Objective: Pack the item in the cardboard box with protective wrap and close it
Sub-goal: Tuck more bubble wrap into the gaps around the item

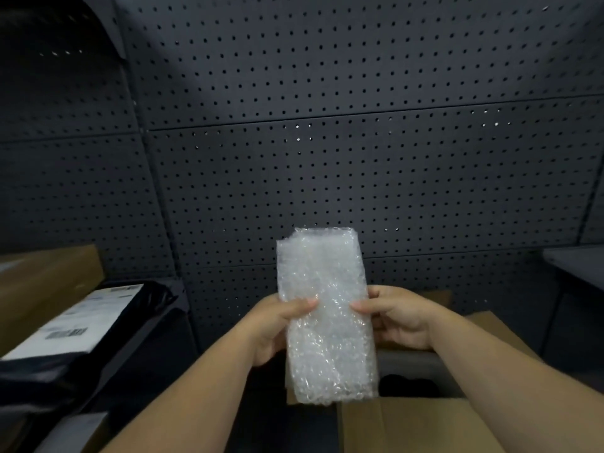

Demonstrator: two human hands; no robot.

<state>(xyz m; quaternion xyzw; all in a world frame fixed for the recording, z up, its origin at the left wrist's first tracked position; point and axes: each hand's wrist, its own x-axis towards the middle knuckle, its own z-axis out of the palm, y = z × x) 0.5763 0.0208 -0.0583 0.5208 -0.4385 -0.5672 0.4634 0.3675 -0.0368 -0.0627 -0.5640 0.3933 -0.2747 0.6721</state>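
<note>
A folded pad of clear bubble wrap [327, 308] stands upright in front of me, held from both sides. My left hand [277, 325] grips its left edge with the thumb on the front. My right hand [397, 317] grips its right edge the same way. Below and behind the wrap sits an open cardboard box [425, 420] with its flaps spread; a dark item [407, 385] shows inside it, partly hidden by the wrap. The wrap's lower end hangs over the box's left part.
A dark pegboard wall [327, 142] fills the background. At the left lie a black poly mailer with a white shipping label [81, 318] and a brown cardboard box [45, 282]. A grey shelf edge [575, 259] is at the right.
</note>
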